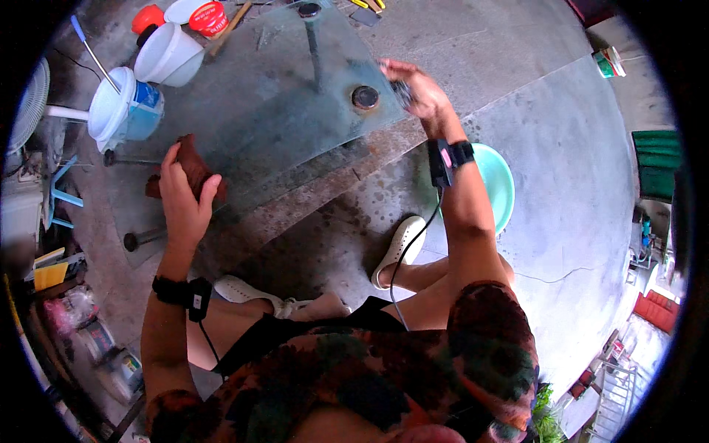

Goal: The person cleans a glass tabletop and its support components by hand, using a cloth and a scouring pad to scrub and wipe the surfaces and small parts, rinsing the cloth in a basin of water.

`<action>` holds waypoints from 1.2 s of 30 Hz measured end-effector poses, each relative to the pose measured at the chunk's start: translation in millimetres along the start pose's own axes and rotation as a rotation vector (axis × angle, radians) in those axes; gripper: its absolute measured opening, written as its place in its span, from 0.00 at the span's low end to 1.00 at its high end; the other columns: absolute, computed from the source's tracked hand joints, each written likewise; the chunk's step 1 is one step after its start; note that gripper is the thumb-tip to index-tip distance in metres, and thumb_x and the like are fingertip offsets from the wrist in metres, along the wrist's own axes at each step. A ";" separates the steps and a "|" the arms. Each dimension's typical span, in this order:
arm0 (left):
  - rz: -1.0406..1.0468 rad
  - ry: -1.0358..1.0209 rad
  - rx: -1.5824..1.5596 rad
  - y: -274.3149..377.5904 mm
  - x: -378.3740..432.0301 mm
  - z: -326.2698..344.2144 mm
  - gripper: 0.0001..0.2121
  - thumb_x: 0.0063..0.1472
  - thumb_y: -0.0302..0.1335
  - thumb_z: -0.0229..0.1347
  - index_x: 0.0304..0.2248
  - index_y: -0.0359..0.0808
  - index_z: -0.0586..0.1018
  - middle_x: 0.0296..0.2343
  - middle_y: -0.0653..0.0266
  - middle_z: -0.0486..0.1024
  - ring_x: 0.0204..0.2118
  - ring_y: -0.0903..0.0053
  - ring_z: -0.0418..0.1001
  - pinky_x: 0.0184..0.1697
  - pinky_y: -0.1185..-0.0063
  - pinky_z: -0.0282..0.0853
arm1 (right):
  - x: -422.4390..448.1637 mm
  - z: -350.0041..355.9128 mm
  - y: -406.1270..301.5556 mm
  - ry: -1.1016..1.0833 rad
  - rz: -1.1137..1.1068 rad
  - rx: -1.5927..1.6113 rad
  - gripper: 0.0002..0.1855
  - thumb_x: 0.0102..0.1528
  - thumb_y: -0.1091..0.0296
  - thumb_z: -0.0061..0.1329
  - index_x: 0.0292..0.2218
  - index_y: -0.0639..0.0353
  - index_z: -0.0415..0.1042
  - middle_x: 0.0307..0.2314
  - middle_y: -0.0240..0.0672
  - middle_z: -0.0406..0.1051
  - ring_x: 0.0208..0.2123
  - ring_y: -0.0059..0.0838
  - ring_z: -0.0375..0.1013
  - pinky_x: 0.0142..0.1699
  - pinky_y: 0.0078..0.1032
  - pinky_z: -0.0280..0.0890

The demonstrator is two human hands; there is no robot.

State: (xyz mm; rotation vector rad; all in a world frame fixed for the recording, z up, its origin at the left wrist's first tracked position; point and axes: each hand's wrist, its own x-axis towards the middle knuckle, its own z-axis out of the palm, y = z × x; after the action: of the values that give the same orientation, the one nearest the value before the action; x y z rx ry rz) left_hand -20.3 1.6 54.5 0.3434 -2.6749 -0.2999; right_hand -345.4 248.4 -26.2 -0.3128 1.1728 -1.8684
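Note:
Before me is a glass tabletop (266,111), wet or smeared in places, with dark round leg fittings such as the one with a brownish, rust-like ring (365,97). My left hand (185,205) grips a crumpled reddish-brown cloth (191,163) at the left part of the glass. At the right edge of the pane, my right hand (424,91) is blurred. It holds a small dark, shiny thing (401,93), possibly a steel-wool scourer, partly hidden by the fingers.
A mint-green basin (496,188) stands on the floor beside my right forearm. At upper left are a bucket with a blue-handled tool (124,111), a white bucket (169,55) and a red tub (208,19). A fan (27,105) and a blue stool (61,191) stand far left.

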 end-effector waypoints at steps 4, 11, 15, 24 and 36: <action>-0.012 -0.007 0.007 1.7 1.0 1.9 0.26 0.54 0.37 0.53 0.45 0.25 0.60 0.49 0.46 0.56 0.49 0.54 0.57 0.51 0.67 0.51 | -12.5 -20.9 -4.3 -0.108 0.012 -0.175 0.10 0.50 0.73 0.49 0.37 0.63 0.72 0.29 0.30 0.72 0.29 0.20 0.70 0.36 0.17 0.65; 0.015 0.000 0.035 2.8 4.2 8.0 0.27 0.54 0.37 0.53 0.46 0.26 0.60 0.50 0.48 0.56 0.49 0.55 0.57 0.51 0.67 0.52 | 15.9 -17.8 -6.9 0.079 -0.035 -0.036 0.10 0.51 0.71 0.49 0.36 0.64 0.70 0.29 0.31 0.71 0.30 0.22 0.70 0.36 0.19 0.66; -0.036 0.011 0.015 -0.7 1.1 5.8 0.26 0.53 0.38 0.54 0.44 0.27 0.61 0.50 0.49 0.57 0.49 0.54 0.57 0.50 0.66 0.53 | -16.2 -14.2 -8.4 -0.034 0.044 -0.178 0.11 0.51 0.71 0.49 0.37 0.64 0.70 0.30 0.31 0.72 0.30 0.21 0.71 0.37 0.19 0.66; 0.004 0.014 0.009 2.9 3.0 12.3 0.26 0.54 0.38 0.53 0.44 0.27 0.62 0.49 0.49 0.57 0.50 0.55 0.57 0.50 0.66 0.52 | 13.8 -4.1 -13.4 0.103 -0.022 -0.099 0.12 0.50 0.69 0.50 0.37 0.63 0.69 0.28 0.28 0.70 0.29 0.21 0.69 0.37 0.18 0.65; 0.014 0.033 0.015 4.2 2.8 10.1 0.25 0.53 0.38 0.54 0.44 0.27 0.62 0.49 0.48 0.58 0.48 0.54 0.58 0.49 0.66 0.53 | 2.3 -11.3 -10.7 0.048 -0.019 -0.072 0.11 0.51 0.71 0.49 0.36 0.65 0.70 0.29 0.30 0.72 0.29 0.20 0.70 0.37 0.18 0.66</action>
State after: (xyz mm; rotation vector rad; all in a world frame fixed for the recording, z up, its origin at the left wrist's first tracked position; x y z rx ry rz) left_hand -27.9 6.3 47.7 0.3306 -2.6474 -0.2679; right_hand -359.4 255.1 -23.8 -0.3209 1.2757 -1.8622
